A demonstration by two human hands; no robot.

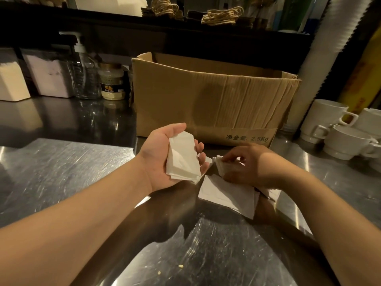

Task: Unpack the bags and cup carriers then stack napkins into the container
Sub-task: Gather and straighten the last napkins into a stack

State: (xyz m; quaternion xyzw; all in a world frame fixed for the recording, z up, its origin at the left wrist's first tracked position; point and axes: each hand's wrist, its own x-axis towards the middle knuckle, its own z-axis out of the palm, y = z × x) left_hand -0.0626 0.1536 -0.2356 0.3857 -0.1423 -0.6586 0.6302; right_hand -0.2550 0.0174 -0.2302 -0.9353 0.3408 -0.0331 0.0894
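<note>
The left hand (165, 153) is turned palm up, and a small stack of folded napkins (183, 155) is cradled in its loosely curled fingers. More napkins (228, 195) are scattered on the steel table (61, 172) in front of the cardboard box (206, 96), and a few are pinched at their edges by the right hand (245, 162). The napkins are judged light, soft and easily splayed, so a stack is best squared and gripped across both flat faces.

Two bare forearms in shot, no sleeves showing. Left hand (165, 155) and right hand (247, 164) carry no gloves, rings or watch.
</note>
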